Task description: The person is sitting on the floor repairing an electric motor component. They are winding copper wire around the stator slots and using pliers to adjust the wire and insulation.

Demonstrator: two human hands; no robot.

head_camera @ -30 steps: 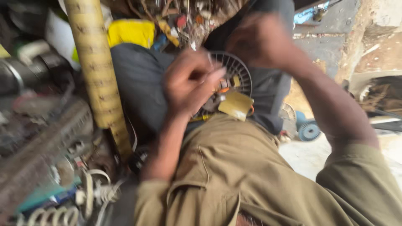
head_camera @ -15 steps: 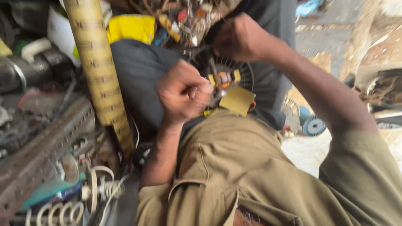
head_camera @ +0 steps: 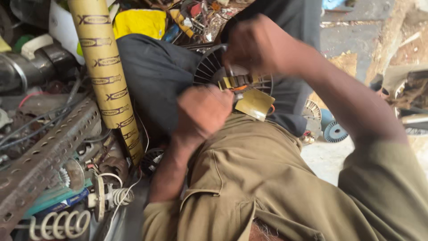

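To your left a tall tan cardboard tube (head_camera: 108, 85) leans upright, dark printed marks repeating down its length; behind it lies a yellow package (head_camera: 139, 22), partly hidden.

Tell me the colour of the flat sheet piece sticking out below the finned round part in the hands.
Dull yellow-olive sheet piece, in the head view.

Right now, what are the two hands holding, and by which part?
Both hands are on the round dark ribbed motor part on the lap: the left hand grips its lower edge, the right hand its top. The exact finger contact is blurred.
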